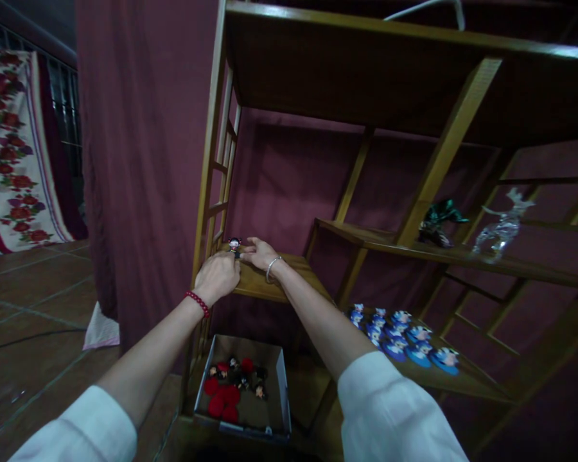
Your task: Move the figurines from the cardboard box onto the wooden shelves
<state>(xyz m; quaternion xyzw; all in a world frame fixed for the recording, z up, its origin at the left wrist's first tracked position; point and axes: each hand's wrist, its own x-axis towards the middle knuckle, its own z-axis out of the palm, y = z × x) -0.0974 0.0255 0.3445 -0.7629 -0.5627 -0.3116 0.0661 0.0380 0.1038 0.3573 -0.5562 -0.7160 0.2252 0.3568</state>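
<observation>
A small figurine (234,244) with black hair and a pale face stands at the left end of a wooden shelf board (264,280). Its lower part is mostly hidden by my left hand (218,277), whose fingers are curled in around it. From the right, my right hand (261,253) reaches to the figurine's base with fingers stretched out and apart. Below my hands, an open cardboard box (284,391) holds several similar dark-haired figurines (260,390) and round red pieces (221,399).
Several blue-and-white figurines (399,343) stand in rows on a lower right shelf. A clear glass deer (503,228) and a dark green ornament (440,222) occupy the shelf above. Left of the wooden unit's side frame (207,192) hangs a maroon curtain (125,160).
</observation>
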